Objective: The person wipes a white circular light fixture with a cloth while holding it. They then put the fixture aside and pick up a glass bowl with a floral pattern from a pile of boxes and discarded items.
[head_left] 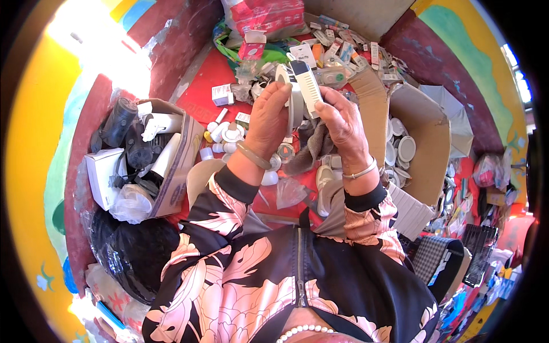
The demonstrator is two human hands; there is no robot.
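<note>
Your left hand (267, 117) is raised over the red surface (200, 86), fingers curled around the edge of a round white device (293, 94), while your right hand (342, 123) pinches the white oblong part (307, 83) set against that device's front, thumb and fingertips closed on it. Both are held up at the centre of the view, above a grey cloth (311, 150) and loose small white caps (226, 134). An open cardboard box (177, 154) of mixed parts stands at your left and a second cardboard box (426, 143) of round white pieces at your right.
</note>
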